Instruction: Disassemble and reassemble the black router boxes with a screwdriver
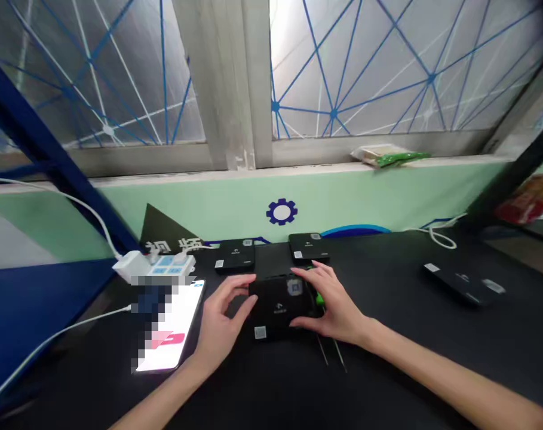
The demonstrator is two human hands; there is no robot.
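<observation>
A flat black box [278, 304] with small white labels rests on the black table [387, 334] in front of me. My left hand [220, 322] grips its left edge, thumb and fingers around the corner. My right hand [336, 304] holds its right edge, and something small and green [318, 300] shows under those fingers. Two thin sticks [329, 352] lie on the table just below my right hand.
Two more black boxes [235, 255] [307, 246] lie behind, and a third [462, 282] at the right. A lit phone [170, 334] on a white cable lies left, by a white power strip [152, 266]. A green-and-white packet [387, 156] sits on the window sill.
</observation>
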